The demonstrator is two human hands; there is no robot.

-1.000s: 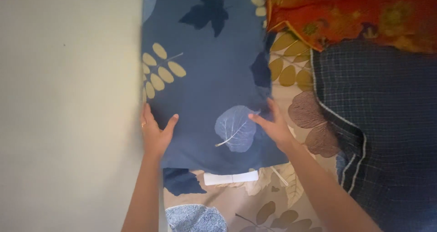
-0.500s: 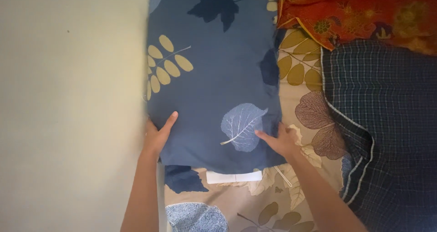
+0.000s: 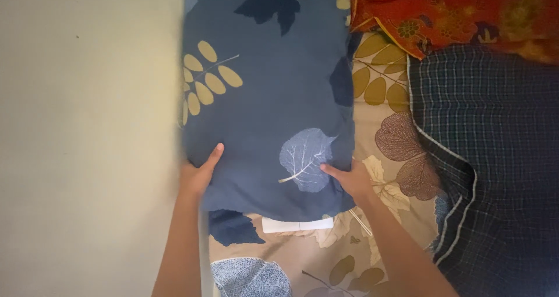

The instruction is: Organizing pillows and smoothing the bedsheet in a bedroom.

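- Left hand (image 3: pixel 197 177): closed on the near left corner of the pillow, thumb lying on top, fingers tucked out of sight beneath.
- Right hand (image 3: pixel 351 180): gripping the near right corner of the same pillow, thumb pressed on the top face beside a pale leaf print, fingers hidden at the edge.
- Blue fabric pillow with tan, pale blue and dark blue leaf prints (image 3: pixel 273 99): held by its near end between the two hands, lying lengthwise along the left edge of the bed, its far end running out of view at the top.
- Beige bedsheet with large brown, tan and blue leaf prints (image 3: pixel 396 140): spread under the pillow, visible to its right and below its near end.
- White rectangular label (image 3: pixel 297 224): lying on the bedsheet, just past the pillow's near edge, between the forearms.
- Dark blue checked cloth with a white border stripe (image 3: pixel 495 157): lying on the right part of the bed, well apart from the pillow.
- Orange and red flowered cloth (image 3: pixel 454 11): at the far right corner of the bed, touching the checked cloth.
- Plain cream wall (image 3: pixel 87 128): running along the bed's left edge, close beside the left hand.
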